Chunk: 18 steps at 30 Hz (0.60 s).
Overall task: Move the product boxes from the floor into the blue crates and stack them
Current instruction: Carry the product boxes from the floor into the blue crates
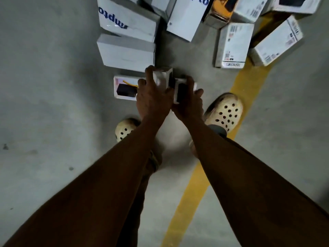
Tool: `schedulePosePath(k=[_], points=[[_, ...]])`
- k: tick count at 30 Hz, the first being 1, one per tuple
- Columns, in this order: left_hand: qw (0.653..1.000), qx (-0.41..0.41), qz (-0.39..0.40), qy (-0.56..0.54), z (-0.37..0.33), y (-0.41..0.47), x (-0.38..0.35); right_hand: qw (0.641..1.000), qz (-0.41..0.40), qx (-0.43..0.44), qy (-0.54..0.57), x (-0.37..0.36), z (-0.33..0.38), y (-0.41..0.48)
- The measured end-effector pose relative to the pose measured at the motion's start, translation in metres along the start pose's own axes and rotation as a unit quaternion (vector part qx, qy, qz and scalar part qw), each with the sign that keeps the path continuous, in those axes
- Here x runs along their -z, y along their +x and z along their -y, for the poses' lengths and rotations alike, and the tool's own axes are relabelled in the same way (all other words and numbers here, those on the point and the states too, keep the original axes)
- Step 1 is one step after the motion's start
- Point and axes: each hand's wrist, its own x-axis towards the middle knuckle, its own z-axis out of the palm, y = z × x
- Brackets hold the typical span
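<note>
My left hand [153,97] grips a small white product box [162,77] from above, its fingers curled over the box's left and top sides. My right hand [189,102] holds a second small white box with a dark picture [179,90], touching the first one. Both boxes sit just above the grey floor between my feet. A third small white box showing a black item [125,88] lies on the floor just left of my left hand. No blue crate is in view.
Several larger white boxes [126,52] lie on the floor ahead, some with blue lettering [126,18], some with barcode labels [235,45]. A yellow floor line [195,179] runs diagonally under my right arm. My feet in cream clogs [226,111] stand close behind the boxes.
</note>
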Motion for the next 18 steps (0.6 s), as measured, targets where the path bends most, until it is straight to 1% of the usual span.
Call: schedulePosePath(k=[2, 5, 6, 8, 11, 14, 16, 18], points=[[0.998, 0.006, -0.015, -0.054, -0.008, -0.004, 0.020, 0.999, -0.009, -0.020, 0.027, 0.016, 0.010, -0.002], [0.991, 0.026, -0.032, -0.130, -0.032, -0.027, 0.074, 0.986, -0.042, -0.037, 0.158, 0.064, 0.036, -0.030], [0.985, 0.041, -0.040, -0.165, -0.043, -0.038, 0.096, 0.975, -0.055, -0.045, 0.212, 0.086, 0.047, -0.045], [0.966, 0.096, -0.042, -0.234, -0.067, -0.066, 0.145, 0.952, -0.053, -0.069, 0.292, 0.135, 0.072, -0.087], [0.924, 0.170, -0.030, -0.342, -0.111, -0.107, 0.225, 0.905, -0.024, -0.074, 0.418, 0.217, 0.113, -0.159], [0.889, 0.177, 0.015, -0.423, -0.158, -0.149, 0.302, 0.852, 0.008, -0.089, 0.516, 0.298, 0.151, -0.228], [0.874, 0.173, 0.037, -0.452, -0.187, -0.181, 0.349, 0.820, 0.020, -0.092, 0.565, 0.346, 0.175, -0.275], [0.865, 0.162, 0.060, -0.472, -0.209, -0.219, 0.393, 0.804, 0.041, -0.067, 0.589, 0.388, 0.194, -0.327]])
